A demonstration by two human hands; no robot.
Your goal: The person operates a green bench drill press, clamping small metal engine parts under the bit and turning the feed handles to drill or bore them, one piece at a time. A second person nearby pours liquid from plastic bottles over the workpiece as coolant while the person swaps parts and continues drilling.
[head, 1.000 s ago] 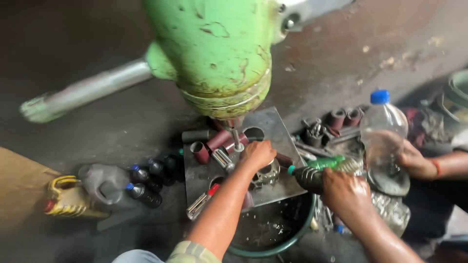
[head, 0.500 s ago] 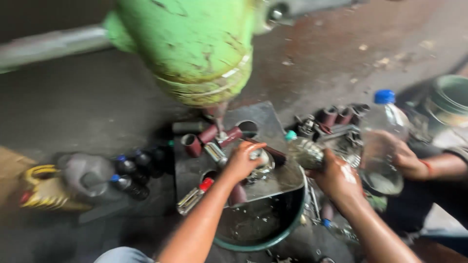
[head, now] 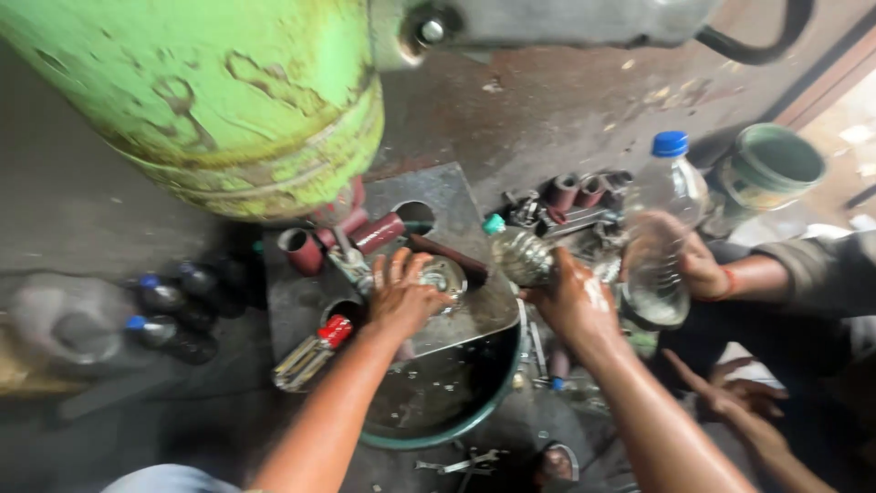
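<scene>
The left hand (head: 401, 297) presses its fingers closed over a small shiny round metal part (head: 444, 274) on the grey holed steel plate (head: 456, 196), steadying it over the dark round basin (head: 438, 402) at 6 o'clock. The right hand (head: 570, 306) grips a small clear plastic bottle with a green cap (head: 516, 251), tilted toward the part at 9 o'clock; another person's hand (head: 698, 265) at 3 o'clock holds a large clear blue-capped bottle (head: 662, 215).

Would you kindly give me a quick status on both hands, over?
Left hand pressing a round metal part on the steel plate. Right hand gripping a small clear bottle. A co-worker's large bottle crowds the right.
</scene>
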